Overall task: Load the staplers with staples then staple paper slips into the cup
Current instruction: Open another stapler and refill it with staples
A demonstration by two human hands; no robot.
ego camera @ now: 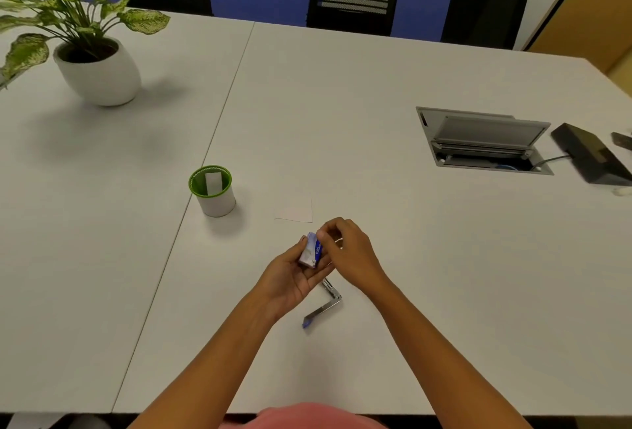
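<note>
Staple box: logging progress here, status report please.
Left hand holds staple box, right hand pinches its top end. Stapler lies open beneath the hands. Nothing in the way.

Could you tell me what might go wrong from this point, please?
The left hand holds the staple box in the air while the right hand pinches its end; staples might spill and scatter. The open stapler lies just beneath both hands and could get knocked.

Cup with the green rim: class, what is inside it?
One white slip stands inside the cup. Its lower end and the cup's bottom are hidden by the near wall.
</note>
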